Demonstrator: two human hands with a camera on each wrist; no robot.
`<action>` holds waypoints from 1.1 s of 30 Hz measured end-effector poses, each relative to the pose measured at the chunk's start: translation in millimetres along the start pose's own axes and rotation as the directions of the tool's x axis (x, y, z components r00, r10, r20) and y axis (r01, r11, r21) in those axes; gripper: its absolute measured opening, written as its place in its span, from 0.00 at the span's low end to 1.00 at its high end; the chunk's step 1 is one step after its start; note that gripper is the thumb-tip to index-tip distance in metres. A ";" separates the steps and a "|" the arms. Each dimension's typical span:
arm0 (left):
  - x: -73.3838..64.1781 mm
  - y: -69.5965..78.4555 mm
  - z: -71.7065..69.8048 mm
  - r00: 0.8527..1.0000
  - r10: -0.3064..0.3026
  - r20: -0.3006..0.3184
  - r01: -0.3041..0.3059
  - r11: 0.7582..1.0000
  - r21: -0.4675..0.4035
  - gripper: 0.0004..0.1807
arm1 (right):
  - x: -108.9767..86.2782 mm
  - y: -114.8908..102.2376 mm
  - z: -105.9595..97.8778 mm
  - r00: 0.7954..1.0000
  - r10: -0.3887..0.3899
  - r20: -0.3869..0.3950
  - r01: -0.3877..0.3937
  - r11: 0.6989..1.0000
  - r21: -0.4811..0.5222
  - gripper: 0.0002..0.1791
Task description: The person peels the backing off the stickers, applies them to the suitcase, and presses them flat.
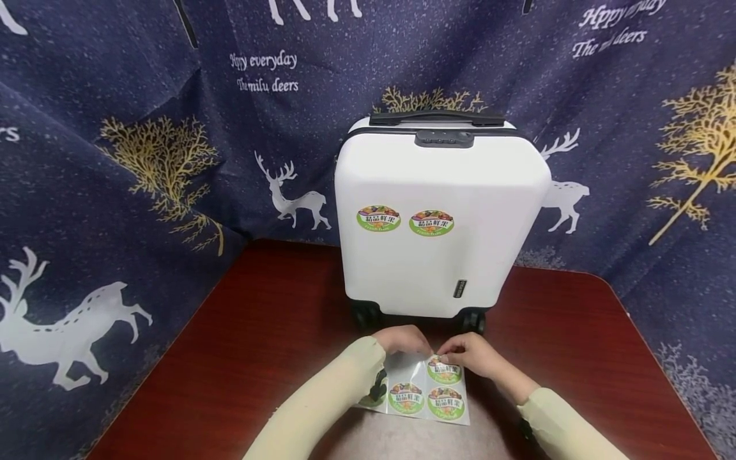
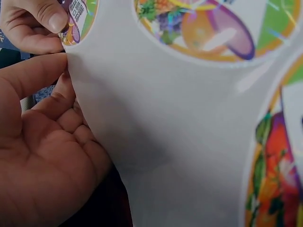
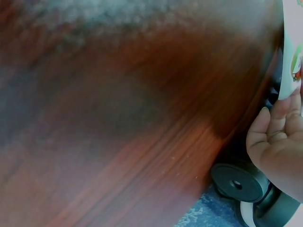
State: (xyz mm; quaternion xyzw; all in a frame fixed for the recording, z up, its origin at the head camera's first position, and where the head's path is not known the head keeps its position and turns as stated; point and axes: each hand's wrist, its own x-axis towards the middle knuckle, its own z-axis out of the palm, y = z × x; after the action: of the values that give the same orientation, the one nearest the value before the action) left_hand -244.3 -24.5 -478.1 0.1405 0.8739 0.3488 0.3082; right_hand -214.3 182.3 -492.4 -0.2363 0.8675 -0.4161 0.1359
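Fruit-sticker sheet [image 1: 407, 372] before white suitcase [image 1: 425, 275].
Left hand [image 1: 405, 340] pinches the sheet's far edge; right hand [image 1: 476, 354] pinches it alongside, at a sticker [image 1: 444, 372].

A big dark blue cloth [image 1: 52, 191] hangs along the far side and down the left and right sides, with tiny pale dots and some creases in it. It has white deer [image 1: 75, 329], yellow trees [image 1: 167, 163] and white words [image 1: 263, 61] on it, and some of them say "The milu deers". The desk [image 1: 259, 332] is dark red-brown with wood lines and a round far right corner, and its near middle part looks pale and shiny.
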 end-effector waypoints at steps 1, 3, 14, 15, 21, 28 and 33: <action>0.2 -0.2 0.2 1.000 0.003 0.002 -0.003 1.000 0.018 0.11 | 0.0 0.2 0.3 1.000 -0.002 -0.003 0.002 1.000 -0.003 0.07; 1.0 -0.9 0.5 1.000 0.010 0.008 -0.010 0.999 0.044 0.12 | 0.1 1.3 0.9 1.000 -0.006 -0.010 0.006 1.000 -0.009 0.07; 2.2 0.8 -0.1 1.000 -0.005 0.002 0.005 0.998 0.056 0.12 | -1.4 2.2 2.9 0.996 -0.030 -0.079 0.027 0.999 -0.040 0.04; 2.1 0.9 0.2 1.000 -0.005 -0.002 0.005 0.999 0.054 0.12 | -1.8 1.9 3.1 0.996 -0.024 -0.082 0.021 0.999 -0.042 0.03; 1.5 0.1 -0.2 1.000 0.010 -0.008 -0.010 0.999 0.039 0.12 | -4.1 0.8 3.2 0.996 0.025 -0.086 -0.031 0.997 -0.069 0.05; 3.4 -2.4 0.3 0.999 0.033 -0.018 -0.031 0.998 0.059 0.12 | -4.9 1.7 1.4 0.996 0.004 -0.085 -0.016 0.990 -0.140 0.03; 5.3 -1.9 1.8 0.999 0.036 -0.033 -0.034 0.998 0.058 0.11 | -6.2 -1.4 1.1 0.993 -0.013 -0.116 -0.013 0.975 -0.220 0.05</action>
State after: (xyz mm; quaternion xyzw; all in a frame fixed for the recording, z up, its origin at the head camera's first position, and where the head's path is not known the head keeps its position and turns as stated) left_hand -247.3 -22.5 -482.8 0.1586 0.8860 0.3313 0.2829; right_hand -208.2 184.1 -491.7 -0.2252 0.9148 -0.3302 0.0580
